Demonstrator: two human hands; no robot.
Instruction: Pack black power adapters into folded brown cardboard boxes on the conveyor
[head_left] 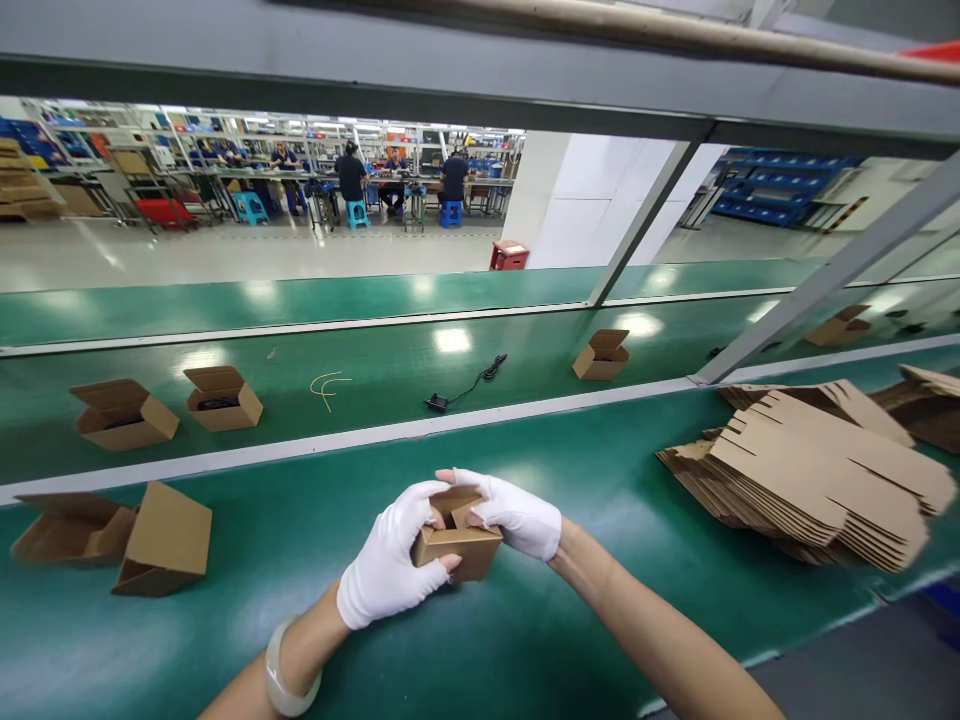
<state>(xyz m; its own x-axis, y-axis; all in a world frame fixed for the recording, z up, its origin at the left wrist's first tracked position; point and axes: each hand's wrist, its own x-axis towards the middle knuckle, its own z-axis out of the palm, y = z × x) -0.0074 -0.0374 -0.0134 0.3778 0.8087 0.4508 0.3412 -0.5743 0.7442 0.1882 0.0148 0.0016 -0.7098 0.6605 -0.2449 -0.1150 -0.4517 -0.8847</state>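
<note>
A small brown cardboard box [466, 556], partly folded into shape, is held above the green bench between my hands. My left hand [394, 553], in a white glove with bare fingertips, grips its left side, the thumb on the front wall. My right hand [517, 513], gloved the same way, grips the right rear, with fingers at the top opening and a flap. The inside of the box is mostly hidden by my fingers.
A stack of flat cardboard blanks [817, 470] lies right. Two folded boxes [169, 535] stand left. On the belt beyond the white rail [360, 445] are open boxes [225, 405], a black adapter with cable [437, 403] and yellow strands [328, 385]. A metal post [810, 285] slants at right.
</note>
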